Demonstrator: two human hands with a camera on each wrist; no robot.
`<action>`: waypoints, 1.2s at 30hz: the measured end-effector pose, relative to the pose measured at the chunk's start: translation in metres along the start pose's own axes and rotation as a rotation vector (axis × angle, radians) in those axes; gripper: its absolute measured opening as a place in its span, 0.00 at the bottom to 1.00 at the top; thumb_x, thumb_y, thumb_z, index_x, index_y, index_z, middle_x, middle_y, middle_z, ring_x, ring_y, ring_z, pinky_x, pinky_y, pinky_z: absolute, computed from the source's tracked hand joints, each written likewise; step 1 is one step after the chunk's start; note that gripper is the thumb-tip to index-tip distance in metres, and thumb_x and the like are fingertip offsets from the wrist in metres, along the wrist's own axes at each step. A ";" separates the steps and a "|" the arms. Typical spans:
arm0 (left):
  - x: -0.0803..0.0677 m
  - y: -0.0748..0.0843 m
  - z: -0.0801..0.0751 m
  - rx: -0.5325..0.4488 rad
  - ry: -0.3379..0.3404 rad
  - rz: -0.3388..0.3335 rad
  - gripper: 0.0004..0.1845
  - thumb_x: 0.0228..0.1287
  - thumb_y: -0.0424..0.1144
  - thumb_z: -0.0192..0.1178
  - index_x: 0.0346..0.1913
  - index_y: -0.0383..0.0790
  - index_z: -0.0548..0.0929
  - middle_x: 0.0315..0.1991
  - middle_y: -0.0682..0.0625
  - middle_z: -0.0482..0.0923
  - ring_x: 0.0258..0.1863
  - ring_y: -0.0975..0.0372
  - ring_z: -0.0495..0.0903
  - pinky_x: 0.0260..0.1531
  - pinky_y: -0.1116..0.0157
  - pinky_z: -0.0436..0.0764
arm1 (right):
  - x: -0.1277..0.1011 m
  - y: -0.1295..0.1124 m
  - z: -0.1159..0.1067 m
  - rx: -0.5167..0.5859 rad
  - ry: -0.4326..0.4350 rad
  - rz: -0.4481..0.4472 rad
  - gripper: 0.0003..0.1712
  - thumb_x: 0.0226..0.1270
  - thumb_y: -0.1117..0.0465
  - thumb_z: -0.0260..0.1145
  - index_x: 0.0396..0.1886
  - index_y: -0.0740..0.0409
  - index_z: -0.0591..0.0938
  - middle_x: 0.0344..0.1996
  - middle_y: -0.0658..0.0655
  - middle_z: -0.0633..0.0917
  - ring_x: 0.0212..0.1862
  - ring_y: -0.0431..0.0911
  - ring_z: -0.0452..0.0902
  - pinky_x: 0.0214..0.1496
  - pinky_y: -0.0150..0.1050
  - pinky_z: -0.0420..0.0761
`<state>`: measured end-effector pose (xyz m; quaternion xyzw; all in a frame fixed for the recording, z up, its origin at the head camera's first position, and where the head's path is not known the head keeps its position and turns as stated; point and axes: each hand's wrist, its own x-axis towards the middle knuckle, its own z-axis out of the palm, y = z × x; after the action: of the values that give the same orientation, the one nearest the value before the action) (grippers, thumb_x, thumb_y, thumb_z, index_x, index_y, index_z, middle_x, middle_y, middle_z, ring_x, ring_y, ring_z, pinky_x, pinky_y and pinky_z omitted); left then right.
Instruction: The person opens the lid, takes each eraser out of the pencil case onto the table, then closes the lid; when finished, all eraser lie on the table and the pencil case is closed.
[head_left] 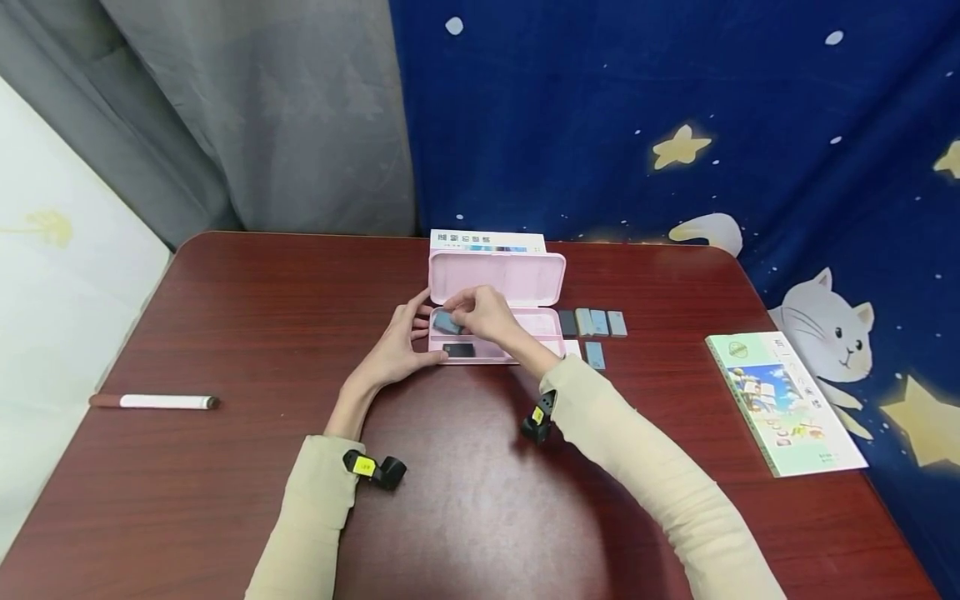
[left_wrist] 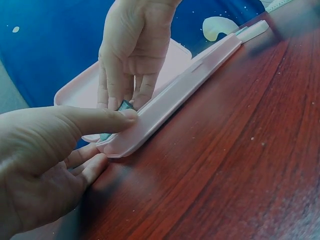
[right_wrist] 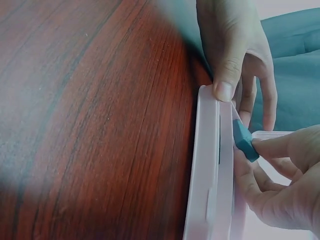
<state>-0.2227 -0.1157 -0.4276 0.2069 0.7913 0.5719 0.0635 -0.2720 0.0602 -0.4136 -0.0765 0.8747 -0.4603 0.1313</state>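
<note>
Right grip (head_left: 483, 315) pinches a blue block (head_left: 447, 323) — long axis roughly sideways.

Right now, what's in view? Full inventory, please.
Case: 1, pink, far middle
Held block: 1, bluish, right fingers
Cased block: 1, dark, near compartment
Loose blocks: 5, dark to pale, case's right
Piece: 1, white, case's right
Printed item: 1, white, behind case
Book: 1, green, right
Marker: 1, white, left
Table: 1, reddish, underneath
Curtains: 2, grey, blue, behind
Backdrop: 1, white, left
Cameras: 2, black, wrists
Sleeves: 2, beige, forearms
Left hand: 1, case's left edge
Right hand: 1, over case
</note>
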 end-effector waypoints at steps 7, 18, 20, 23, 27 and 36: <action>0.000 0.000 0.000 -0.005 -0.005 0.005 0.52 0.47 0.20 0.70 0.73 0.25 0.49 0.59 0.24 0.57 0.55 0.35 0.65 0.59 0.44 0.69 | -0.007 0.002 -0.008 0.072 -0.041 -0.041 0.19 0.63 0.75 0.60 0.53 0.63 0.83 0.36 0.64 0.85 0.34 0.45 0.79 0.36 0.35 0.85; 0.000 0.000 0.000 -0.013 -0.010 -0.008 0.53 0.47 0.20 0.70 0.73 0.26 0.48 0.60 0.24 0.56 0.55 0.36 0.65 0.60 0.45 0.69 | -0.018 0.014 -0.028 0.144 -0.028 0.008 0.18 0.63 0.75 0.60 0.52 0.66 0.82 0.34 0.65 0.83 0.34 0.48 0.81 0.36 0.41 0.86; 0.000 0.000 0.000 -0.017 -0.010 -0.008 0.53 0.46 0.20 0.70 0.73 0.26 0.48 0.60 0.25 0.56 0.55 0.36 0.64 0.60 0.45 0.68 | -0.021 0.015 -0.031 0.122 -0.015 0.030 0.17 0.63 0.74 0.60 0.52 0.66 0.82 0.34 0.64 0.83 0.34 0.48 0.82 0.36 0.41 0.86; 0.000 -0.001 0.000 -0.016 -0.009 -0.007 0.54 0.46 0.20 0.70 0.73 0.26 0.48 0.60 0.25 0.56 0.55 0.36 0.64 0.60 0.45 0.68 | -0.023 0.017 -0.035 0.102 0.010 0.046 0.17 0.63 0.73 0.60 0.51 0.66 0.81 0.34 0.64 0.84 0.34 0.49 0.82 0.36 0.40 0.85; 0.001 0.000 -0.001 -0.012 -0.003 -0.004 0.53 0.46 0.20 0.70 0.73 0.26 0.48 0.60 0.25 0.57 0.55 0.36 0.64 0.60 0.45 0.69 | -0.026 0.020 -0.040 0.068 0.046 0.054 0.17 0.63 0.72 0.61 0.51 0.65 0.81 0.35 0.64 0.84 0.36 0.50 0.82 0.38 0.39 0.85; 0.002 -0.005 0.000 0.001 0.003 0.005 0.54 0.45 0.20 0.71 0.73 0.26 0.49 0.59 0.24 0.57 0.54 0.36 0.65 0.59 0.44 0.69 | -0.035 0.029 -0.054 0.241 0.047 0.043 0.20 0.64 0.75 0.59 0.56 0.65 0.77 0.37 0.67 0.81 0.36 0.52 0.81 0.41 0.45 0.85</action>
<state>-0.2260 -0.1161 -0.4324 0.2081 0.7911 0.5720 0.0608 -0.2555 0.1274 -0.4029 -0.0303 0.8173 -0.5608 0.1287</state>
